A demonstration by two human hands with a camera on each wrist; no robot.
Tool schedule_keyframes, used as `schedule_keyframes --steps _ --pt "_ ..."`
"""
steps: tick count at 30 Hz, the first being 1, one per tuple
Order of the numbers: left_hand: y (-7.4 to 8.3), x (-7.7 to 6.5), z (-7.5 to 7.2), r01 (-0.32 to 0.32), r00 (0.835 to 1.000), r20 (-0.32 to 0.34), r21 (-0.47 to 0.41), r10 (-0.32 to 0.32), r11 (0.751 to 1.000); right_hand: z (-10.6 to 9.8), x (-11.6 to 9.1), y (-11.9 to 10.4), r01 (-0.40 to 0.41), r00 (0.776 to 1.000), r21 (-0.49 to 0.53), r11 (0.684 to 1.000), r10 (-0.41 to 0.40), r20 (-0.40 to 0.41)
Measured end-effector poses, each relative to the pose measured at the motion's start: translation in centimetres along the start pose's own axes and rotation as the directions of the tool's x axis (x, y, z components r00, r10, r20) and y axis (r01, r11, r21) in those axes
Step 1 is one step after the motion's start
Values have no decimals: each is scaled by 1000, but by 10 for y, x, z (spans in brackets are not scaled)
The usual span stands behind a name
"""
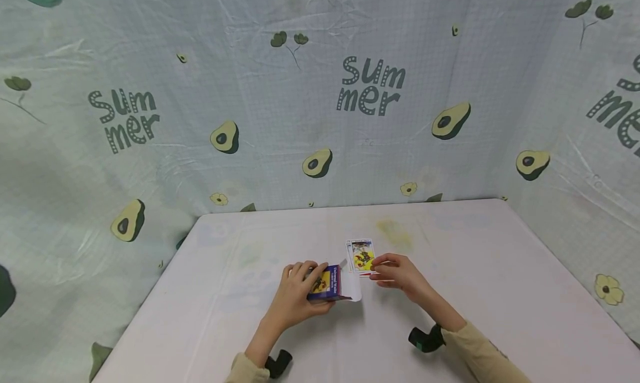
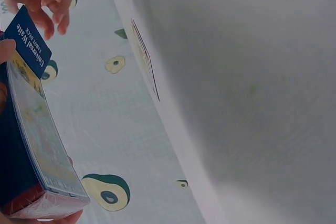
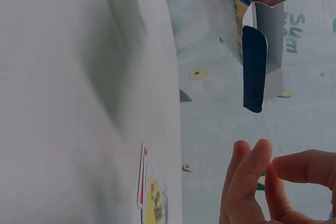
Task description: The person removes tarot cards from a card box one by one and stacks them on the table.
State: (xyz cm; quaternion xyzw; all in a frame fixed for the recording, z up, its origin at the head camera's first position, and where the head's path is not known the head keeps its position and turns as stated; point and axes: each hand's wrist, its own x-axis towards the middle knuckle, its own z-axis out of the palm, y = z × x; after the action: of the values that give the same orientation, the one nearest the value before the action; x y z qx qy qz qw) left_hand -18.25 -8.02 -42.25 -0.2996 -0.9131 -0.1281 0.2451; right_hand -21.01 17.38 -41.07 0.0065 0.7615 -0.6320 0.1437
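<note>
Tarot box (image 1: 331, 284), open at one end, is gripped by the left hand (image 1: 296, 295). The right hand (image 1: 400, 275), fingers relaxed, is near the cards (image 1: 362, 254) on the pale table (image 1: 450, 249).

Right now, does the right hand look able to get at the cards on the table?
Probably yes: the right hand appears empty, overlaps the edge of the cards in the head view, and nothing visible blocks its side. The left hand holds the box to the other side.

beige sleeves (image 1: 482, 349); black wrist cameras (image 1: 429, 339), green patch (image 1: 419, 346) on right one
</note>
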Motion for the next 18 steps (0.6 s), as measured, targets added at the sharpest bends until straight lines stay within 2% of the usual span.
schedule_keyframes --steps 11,18 --pt "2 4 0 -2 1000 -2 -2 2 1000 3 -16 -14 91 992 5 996 -91 87" --pt "0 3 0 -16 1000 12 22 16 1000 7 -23 -22 113 989 -17 993 -111 95"
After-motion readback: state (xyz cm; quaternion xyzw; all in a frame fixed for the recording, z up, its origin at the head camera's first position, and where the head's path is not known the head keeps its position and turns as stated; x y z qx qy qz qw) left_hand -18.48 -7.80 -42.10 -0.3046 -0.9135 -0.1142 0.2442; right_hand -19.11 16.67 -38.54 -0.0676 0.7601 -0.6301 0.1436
